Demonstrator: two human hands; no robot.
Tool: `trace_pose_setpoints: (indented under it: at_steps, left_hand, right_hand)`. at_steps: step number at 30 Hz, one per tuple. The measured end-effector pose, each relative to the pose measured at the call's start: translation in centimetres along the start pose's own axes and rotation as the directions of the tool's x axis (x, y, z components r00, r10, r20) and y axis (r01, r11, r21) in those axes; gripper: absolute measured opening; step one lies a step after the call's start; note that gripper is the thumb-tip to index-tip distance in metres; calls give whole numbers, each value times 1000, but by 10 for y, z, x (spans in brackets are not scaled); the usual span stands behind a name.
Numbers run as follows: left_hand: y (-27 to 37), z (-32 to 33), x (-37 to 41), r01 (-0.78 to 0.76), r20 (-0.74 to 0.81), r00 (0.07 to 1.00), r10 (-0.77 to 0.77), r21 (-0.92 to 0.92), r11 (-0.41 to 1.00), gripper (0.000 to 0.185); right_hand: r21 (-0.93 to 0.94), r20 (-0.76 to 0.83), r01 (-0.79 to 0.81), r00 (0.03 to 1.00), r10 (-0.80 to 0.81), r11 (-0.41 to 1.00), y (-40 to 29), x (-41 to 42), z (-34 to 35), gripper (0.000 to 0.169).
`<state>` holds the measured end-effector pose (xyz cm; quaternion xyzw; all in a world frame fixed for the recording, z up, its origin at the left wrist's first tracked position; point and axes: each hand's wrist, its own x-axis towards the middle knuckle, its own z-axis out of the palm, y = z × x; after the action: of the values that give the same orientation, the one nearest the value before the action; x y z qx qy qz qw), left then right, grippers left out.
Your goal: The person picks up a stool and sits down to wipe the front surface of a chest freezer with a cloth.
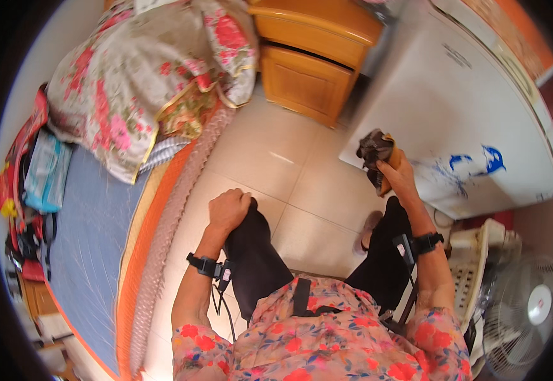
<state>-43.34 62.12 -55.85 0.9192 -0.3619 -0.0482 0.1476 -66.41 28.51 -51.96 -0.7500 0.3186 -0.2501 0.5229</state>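
My right hand (401,175) grips a crumpled dark brown bundle with a yellow-tan edge (375,148). It looks like cloth, but its exact kind is unclear. The bundle is held over the tiled floor, in front of the white refrigerator (448,105) and above my right knee. Resting on my left knee, my left hand (228,208) is curled into a loose fist; no object shows in it. Black trousers (252,257) cover both legs. Each wrist wears a black strap with a small device, the left one (208,266) trailing a cable.
To the left is a bed with a blue mat (90,228) and a floral cover (109,95). A wooden cabinet (305,71) stands ahead. At right are a plastic basket (462,285) and an electric fan (526,309). A slipper (368,231) shows beside my right leg.
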Motion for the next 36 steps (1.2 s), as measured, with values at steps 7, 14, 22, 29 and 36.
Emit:
trace_pose_setpoints:
  at_steps: [7,14,22,29,36]
  left_hand:
    - [13,7,3,-83,-22,996,85,103,991,33]
    - [68,-6,5,-300,107,950,293,53,952,24]
    - [109,5,6,-358,-23,933,358,-23,933,15]
    - [125,15,28,-290,73,952,297,-91,953,12]
    - [119,17,67,-333,44,941,337,-80,940,14]
  right_hand:
    - [-57,-71,-134,989,130,989,63,-18,-37,50]
    - [8,-49,-163,985,163,987,59,-32,-57,50]
    - [-151,-25,-186,983,184,971,57,-39,-73,53]
    - [-235,-5,-207,977,212,950,60,-33,-74,56]
    - [-257,-88,-281,960,267,925,68,-32,-87,56]
